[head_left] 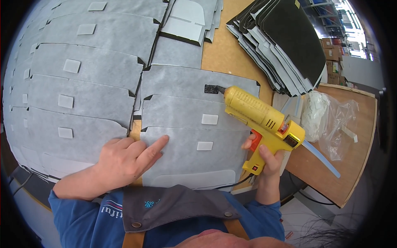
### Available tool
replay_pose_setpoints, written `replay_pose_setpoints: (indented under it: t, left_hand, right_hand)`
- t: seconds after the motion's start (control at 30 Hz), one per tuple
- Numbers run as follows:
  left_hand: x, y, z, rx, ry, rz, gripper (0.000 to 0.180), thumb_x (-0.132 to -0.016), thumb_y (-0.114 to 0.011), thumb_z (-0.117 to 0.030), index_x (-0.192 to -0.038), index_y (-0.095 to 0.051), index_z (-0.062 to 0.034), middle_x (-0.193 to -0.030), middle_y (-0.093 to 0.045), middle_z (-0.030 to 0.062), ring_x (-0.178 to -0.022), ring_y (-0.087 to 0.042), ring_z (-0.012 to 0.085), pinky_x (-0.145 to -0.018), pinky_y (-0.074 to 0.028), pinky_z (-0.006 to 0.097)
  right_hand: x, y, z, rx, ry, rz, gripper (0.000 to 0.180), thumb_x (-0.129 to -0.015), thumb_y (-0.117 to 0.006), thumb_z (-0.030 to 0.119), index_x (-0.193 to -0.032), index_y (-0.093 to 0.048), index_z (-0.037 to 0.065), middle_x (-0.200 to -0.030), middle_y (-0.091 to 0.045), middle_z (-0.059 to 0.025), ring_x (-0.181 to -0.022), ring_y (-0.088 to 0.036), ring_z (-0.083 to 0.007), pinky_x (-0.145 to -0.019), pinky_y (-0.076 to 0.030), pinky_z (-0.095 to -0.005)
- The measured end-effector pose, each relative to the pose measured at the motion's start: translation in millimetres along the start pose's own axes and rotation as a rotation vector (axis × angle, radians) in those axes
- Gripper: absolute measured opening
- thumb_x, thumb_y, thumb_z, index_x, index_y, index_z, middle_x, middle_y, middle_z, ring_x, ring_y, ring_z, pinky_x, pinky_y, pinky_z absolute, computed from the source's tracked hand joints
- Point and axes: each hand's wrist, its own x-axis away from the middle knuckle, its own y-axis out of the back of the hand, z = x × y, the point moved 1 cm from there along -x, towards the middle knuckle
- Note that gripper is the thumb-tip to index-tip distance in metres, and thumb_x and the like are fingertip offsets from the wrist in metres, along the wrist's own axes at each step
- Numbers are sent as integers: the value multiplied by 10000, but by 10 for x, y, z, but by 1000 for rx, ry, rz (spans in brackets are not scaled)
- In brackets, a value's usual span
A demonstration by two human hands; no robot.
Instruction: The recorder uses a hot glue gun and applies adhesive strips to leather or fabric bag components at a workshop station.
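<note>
My right hand [269, 159] grips a yellow hot glue gun [264, 120], its fingers at the red trigger. A long translucent glue stick [322, 159] sticks out of the gun's back end. The nozzle meets a small black patch [213, 89] on a grey felt-like panel [182, 80]. On the nearest grey panel [178, 155] of that overlapping column rests my left hand [129, 155], index finger stretched out and the other fingers curled, with nothing visible in it. Small white rectangular pads [209, 119] [204, 146] sit on the two nearer panels.
More overlapping grey panels [82, 93] with white pads cover the left side. A stack of black-faced panels [289, 41] lies at the far right. Beside it, a clear plastic bag [331, 124] lies on a wooden board [351, 165]. The gun's black cord [235, 184] trails near my apron.
</note>
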Motion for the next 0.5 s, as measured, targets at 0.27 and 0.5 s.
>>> replay_pose_setpoints:
  t: [0.27, 0.5]
  left_hand:
    - [3, -12, -1, 1, -1, -5, 489, -802, -755, -206, -1276, -656, -138, -608, -362, -37, -508, -430, 100, -440, -354, 269]
    - [-12, -11, 3, 3, 1, -15, 483, -795, -758, -199, -1265, -664, -137, -612, -359, -33, -506, -424, 103, -438, -353, 270]
  right_hand:
    - [-16, -67, 8, 62, 1, -95, 481, -864, -645, 191, -1231, -513, -90, -1029, -637, -183, -873, -664, -270, -782, -564, -432]
    - [-7, -78, 27, 26, -3, -102, 502, -840, -649, 174, -1231, -509, -108, -1022, -645, -187, -864, -667, -273, -786, -567, -433]
